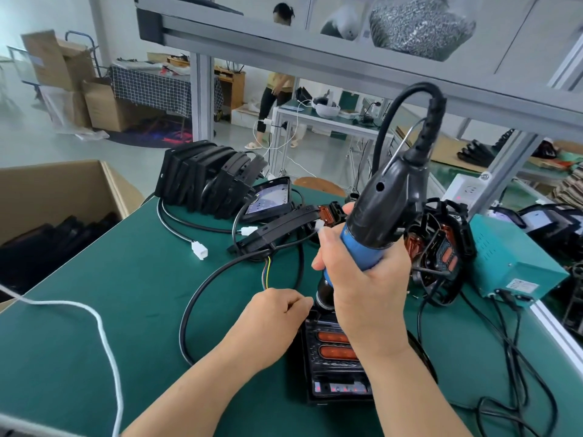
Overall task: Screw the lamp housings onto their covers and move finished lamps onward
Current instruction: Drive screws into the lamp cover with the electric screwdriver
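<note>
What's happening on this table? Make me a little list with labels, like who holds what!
right hand: grips the blue-and-black electric screwdriver, tip pointing down
left hand: fingers curled beside the tip; anything held is hidden
under the tip: black lamp housing with orange strips, on the green table
behind: row of black lamp housings leaning together
far left: brown cardboard box of dark parts
</note>
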Action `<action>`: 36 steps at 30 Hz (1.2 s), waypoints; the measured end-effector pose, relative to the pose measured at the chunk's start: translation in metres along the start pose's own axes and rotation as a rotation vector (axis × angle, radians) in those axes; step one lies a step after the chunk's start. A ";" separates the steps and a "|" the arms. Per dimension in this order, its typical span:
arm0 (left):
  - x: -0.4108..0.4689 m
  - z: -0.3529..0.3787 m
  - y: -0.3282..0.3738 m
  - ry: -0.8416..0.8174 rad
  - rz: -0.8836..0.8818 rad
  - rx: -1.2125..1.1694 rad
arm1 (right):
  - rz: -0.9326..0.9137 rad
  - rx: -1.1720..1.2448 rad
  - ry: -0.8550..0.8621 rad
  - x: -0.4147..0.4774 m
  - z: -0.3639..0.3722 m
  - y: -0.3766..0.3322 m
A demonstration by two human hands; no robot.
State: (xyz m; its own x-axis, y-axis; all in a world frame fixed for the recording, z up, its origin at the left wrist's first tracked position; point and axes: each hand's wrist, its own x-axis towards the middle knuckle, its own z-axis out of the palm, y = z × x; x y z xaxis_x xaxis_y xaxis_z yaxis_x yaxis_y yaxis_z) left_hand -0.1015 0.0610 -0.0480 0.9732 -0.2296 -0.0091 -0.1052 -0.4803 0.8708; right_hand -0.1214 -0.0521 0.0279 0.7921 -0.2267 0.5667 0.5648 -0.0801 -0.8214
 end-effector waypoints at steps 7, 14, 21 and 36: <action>-0.001 0.004 0.001 0.039 -0.004 0.020 | 0.011 -0.025 -0.013 0.001 0.001 0.005; -0.003 0.008 0.006 0.082 -0.005 0.053 | 0.000 -0.052 -0.070 0.003 0.005 0.005; -0.004 0.013 0.012 0.144 -0.066 0.116 | -0.042 -0.049 -0.070 0.001 0.007 0.007; 0.039 0.005 0.050 -0.100 0.113 0.376 | -0.122 0.019 0.285 0.028 -0.054 -0.008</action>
State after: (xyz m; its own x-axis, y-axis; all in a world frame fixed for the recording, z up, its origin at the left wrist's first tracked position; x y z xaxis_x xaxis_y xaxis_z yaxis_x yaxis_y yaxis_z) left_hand -0.0695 0.0236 -0.0079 0.9286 -0.3709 0.0123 -0.2956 -0.7193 0.6286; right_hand -0.1162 -0.1101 0.0474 0.6227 -0.4797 0.6181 0.6581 -0.1063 -0.7454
